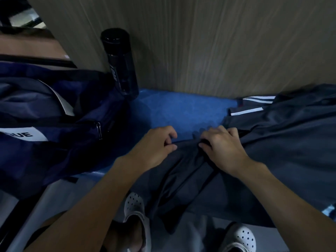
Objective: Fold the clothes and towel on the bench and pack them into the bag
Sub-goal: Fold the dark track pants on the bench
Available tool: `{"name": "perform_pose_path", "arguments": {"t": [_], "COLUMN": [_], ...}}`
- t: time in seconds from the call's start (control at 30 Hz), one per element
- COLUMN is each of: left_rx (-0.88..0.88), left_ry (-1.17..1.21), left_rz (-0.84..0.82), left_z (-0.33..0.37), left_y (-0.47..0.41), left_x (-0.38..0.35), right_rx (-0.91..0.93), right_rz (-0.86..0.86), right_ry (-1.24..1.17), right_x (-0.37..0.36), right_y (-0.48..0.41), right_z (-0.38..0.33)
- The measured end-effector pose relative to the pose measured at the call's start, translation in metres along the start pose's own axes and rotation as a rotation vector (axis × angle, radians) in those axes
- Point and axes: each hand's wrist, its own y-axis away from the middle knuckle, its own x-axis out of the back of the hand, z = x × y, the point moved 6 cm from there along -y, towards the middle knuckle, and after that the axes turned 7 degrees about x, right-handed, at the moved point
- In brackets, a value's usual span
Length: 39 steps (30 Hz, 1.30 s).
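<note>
Left hand [157, 142], right hand [222, 145] apparently pinch dark garment [283, 142] on bench [181, 110].

Only open lane I had was the bare blue strip of bench [181, 110] just right of the bag [54, 110]. The bottle [121, 62] stood upright at the bag's far right corner, tight against the wall panel [200, 42], which blocked everything behind. Further right of the bag the dark garment [281, 142] covered the bench, with the left hand [154, 144] and right hand [223, 148] crowding the strip's near edge.
</note>
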Motion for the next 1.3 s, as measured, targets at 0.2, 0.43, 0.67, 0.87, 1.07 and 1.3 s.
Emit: {"name": "perform_pose_path", "arguments": {"t": [0.2, 0.43, 0.67, 0.87, 1.07, 1.3], "left_rx": [0.102, 0.061, 0.081, -0.015, 0.05, -0.071], "left_ry": [-0.07, 0.03, 0.063, -0.265, -0.348, -0.155], "left_rz": [-0.12, 0.274, 0.298, 0.108, 0.036, 0.157], "left_z": [-0.025, -0.026, -0.037, -0.028, -0.036, -0.024], "left_y": [0.003, -0.004, 0.001, 0.01, 0.014, 0.01], "left_x": [0.014, 0.037, 0.035, 0.027, 0.026, 0.035], "right_rx": [-0.133, -0.113, 0.209, 0.215, 0.194, 0.082], "right_rz": [0.055, 0.183, -0.105, -0.167, -0.084, 0.101], "right_ry": [0.016, 0.024, -0.241, -0.186, -0.258, -0.005], "right_x": [-0.001, 0.013, 0.005, -0.002, 0.008, 0.021], "right_y": [-0.02, -0.013, 0.011, 0.017, 0.014, 0.007], "right_z": [0.015, 0.017, -0.015, -0.015, -0.009, -0.002]}}
